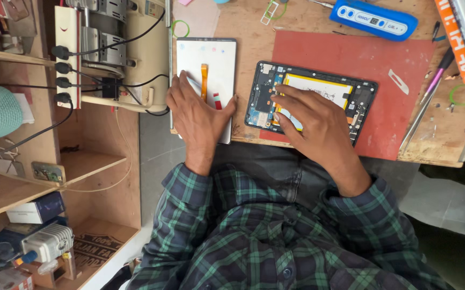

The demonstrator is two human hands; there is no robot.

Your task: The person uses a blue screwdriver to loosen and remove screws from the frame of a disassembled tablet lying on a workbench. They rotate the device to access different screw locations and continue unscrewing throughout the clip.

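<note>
My left hand [197, 115] lies flat on a white display panel [214, 59] that rests face down on the wooden bench, an orange ribbon cable [204, 80] running down its back. My right hand [315, 123] rests on an opened tablet body [357, 92], fingers spread over its pale battery [323, 88] and the circuit board at its left end. The tablet body lies on a red mat [398, 115]. Neither hand grips anything.
A blue hand-held device [374, 19] lies at the bench's far edge. A scalpel blade [398, 81] and thin tools [428, 99] lie at the right. A power strip [67, 53] with plugged cables and a beige machine [136, 53] stand left, above wooden shelves [90, 161].
</note>
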